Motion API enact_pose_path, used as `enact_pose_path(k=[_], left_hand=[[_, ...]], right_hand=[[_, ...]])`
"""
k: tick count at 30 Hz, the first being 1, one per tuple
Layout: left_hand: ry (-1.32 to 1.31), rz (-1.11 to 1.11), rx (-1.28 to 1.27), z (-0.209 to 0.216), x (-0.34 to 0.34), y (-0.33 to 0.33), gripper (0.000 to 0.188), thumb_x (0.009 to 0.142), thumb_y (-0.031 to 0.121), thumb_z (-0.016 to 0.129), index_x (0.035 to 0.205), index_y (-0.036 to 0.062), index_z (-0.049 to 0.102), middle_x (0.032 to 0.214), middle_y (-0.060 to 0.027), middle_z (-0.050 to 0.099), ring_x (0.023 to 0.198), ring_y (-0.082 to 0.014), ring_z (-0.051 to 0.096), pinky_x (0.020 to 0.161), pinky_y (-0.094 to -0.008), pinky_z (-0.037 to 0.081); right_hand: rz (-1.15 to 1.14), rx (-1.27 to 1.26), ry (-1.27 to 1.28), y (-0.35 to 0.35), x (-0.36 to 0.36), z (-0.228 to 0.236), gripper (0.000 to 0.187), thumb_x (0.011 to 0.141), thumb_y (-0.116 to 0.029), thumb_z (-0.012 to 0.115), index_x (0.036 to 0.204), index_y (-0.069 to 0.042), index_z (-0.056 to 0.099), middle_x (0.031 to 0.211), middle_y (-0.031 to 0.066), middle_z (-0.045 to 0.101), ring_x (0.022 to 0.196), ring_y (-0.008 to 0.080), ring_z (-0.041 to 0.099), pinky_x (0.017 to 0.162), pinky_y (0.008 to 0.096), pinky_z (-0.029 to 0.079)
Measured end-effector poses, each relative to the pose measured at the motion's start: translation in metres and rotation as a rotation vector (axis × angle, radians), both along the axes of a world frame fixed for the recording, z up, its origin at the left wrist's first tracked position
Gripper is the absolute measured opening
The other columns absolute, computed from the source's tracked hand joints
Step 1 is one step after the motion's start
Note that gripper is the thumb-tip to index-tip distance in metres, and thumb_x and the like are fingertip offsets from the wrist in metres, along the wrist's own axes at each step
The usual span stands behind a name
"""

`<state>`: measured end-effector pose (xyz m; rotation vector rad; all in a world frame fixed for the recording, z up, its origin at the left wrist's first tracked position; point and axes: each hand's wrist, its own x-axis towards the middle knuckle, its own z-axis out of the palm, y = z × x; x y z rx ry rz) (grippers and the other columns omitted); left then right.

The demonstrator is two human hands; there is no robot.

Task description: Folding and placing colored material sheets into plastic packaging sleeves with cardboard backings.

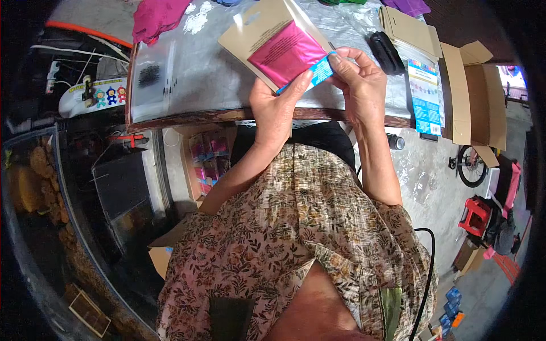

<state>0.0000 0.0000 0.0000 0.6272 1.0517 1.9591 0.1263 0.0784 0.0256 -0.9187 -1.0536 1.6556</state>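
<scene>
Above the near edge of the table, I hold a flat package [287, 55] tilted between both hands. It has a shiny pink folded piece, a brown backing card [242, 41] and a blue strip [322, 73], seemingly under clear plastic. My left hand [273, 108] grips its lower left edge, thumb on the front and fingers mostly hidden behind. My right hand [364, 82] pinches the right end of the blue strip between thumb and fingers.
On the table [207, 94] lie pink pieces [156, 20], clear plastic bags [152, 79], a black case [387, 53], stacked brown cards [409, 31] and a blue-white printed card [425, 96]. An open carton [489, 105] stands at right. Below left, another box holds similar pink packages [210, 156].
</scene>
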Motion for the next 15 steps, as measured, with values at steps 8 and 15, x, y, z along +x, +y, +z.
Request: enact_pose_path(k=[8,15], left_hand=[[0.023,-0.092,-0.024,0.002,-0.005,-0.005,0.027,0.090,0.002,0.074,0.116,0.0005,0.065,0.108,-0.0050,0.070,0.097,-0.0088,0.064,0.085,-0.0254,0.052],[-0.087,-0.228,-0.098,0.002,-0.006,-0.011,0.023,0.098,0.007,0.065,0.119,-0.0004,0.066,0.109,-0.0054,0.071,0.098,-0.0087,0.063,0.086,-0.0256,0.050]], right_hand=[[-0.066,0.024,0.049,0.005,0.001,0.002,0.016,0.091,-0.003,0.071,0.105,0.003,0.065,0.090,0.0108,0.073,0.078,0.0136,0.071,0.070,0.0278,0.062],[-0.121,0.008,0.050,0.011,0.009,0.002,0.016,0.092,-0.006,0.071,0.106,0.000,0.066,0.094,0.0094,0.073,0.080,0.0156,0.072,0.069,0.0282,0.062]])
